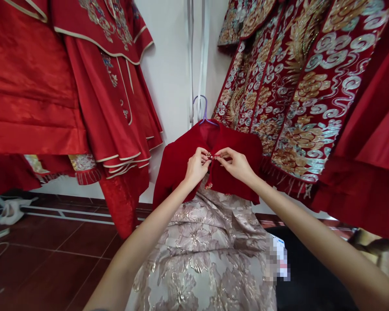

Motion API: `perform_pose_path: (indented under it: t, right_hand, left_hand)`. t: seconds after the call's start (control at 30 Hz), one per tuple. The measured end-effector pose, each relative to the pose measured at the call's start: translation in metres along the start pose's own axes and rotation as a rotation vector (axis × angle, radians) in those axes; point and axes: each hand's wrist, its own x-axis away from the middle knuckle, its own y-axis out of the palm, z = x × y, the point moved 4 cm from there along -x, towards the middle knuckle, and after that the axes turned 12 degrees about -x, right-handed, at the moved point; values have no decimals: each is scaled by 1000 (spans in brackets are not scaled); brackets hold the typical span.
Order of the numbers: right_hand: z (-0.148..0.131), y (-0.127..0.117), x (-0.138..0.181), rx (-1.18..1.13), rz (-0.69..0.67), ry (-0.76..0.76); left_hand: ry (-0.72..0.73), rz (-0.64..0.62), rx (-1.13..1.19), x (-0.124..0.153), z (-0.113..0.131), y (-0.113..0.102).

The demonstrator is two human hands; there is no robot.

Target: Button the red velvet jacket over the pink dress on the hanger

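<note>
A short dark red jacket (181, 160) hangs on a purple hanger (205, 108) over a pale floral brocade dress (194, 259). At the jacket's front opening, my left hand (198, 164) pinches one side of a small beaded fastening (211, 157). My right hand (234, 163) pinches its other side, the fingertips of both hands almost meeting. Whether the two halves are joined is too small to tell. Just below, another red beaded fastening (208, 185) dangles at the jacket's lower front edge.
Red garments with pale piping (110, 108) hang at the left. On the right hangs a heavily embroidered red gown (291, 95). White straps (196, 52) run down the wall above the hanger. White shoes (11, 211) stand by a low rail (68, 214) at lower left.
</note>
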Motion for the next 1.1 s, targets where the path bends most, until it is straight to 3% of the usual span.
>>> perform_pose_path:
  t: [0.33,0.5,0.73,1.1]
  right_hand:
    - [-11,5,-2,109,16,-60]
    - [-14,5,-1,144,23,-105]
    - [-18,1,-1,73,-1,-41]
    - [5,2,-9,-65,49,-3]
  left_hand:
    - [-86,-77,-48,-5,5,-5]
    - [-20,-122,-158,-10,9,-7]
    - [74,-101,-321,-13,20,-14]
    - [184,-199,-591,-24,29,-13]
